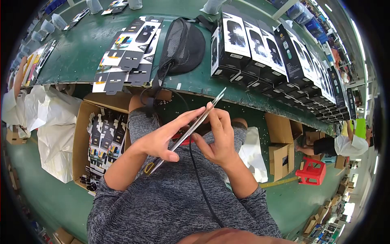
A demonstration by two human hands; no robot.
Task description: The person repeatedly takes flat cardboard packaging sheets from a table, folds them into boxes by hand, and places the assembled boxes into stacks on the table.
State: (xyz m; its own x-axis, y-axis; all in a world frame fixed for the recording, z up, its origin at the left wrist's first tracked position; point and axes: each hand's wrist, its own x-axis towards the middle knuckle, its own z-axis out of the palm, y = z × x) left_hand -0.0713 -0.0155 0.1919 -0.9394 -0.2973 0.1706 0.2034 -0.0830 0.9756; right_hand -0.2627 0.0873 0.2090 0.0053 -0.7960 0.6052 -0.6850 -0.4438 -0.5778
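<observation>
Above my lap, a flattened cardboard carton (178,140) is seen nearly edge-on and tilted, with its upper end pointing to the right. My left hand (158,140) grips it from the left, thumb low and fingers stretched along its side. On the other side my right hand (219,140) pinches it between thumb and fingers near its upper part. Its printed faces are mostly hidden by the angle. Beyond my hands, a stack of flat printed cartons (132,51) lies on the green table (81,53).
A black mesh waist bag (185,46) lies beside the flat stack. Several rows of assembled black-and-white boxes (254,44) stand at the right. A large carton (81,146) holding more flat blanks sits left of my legs. A red stool (312,171) and another person (351,144) are at right.
</observation>
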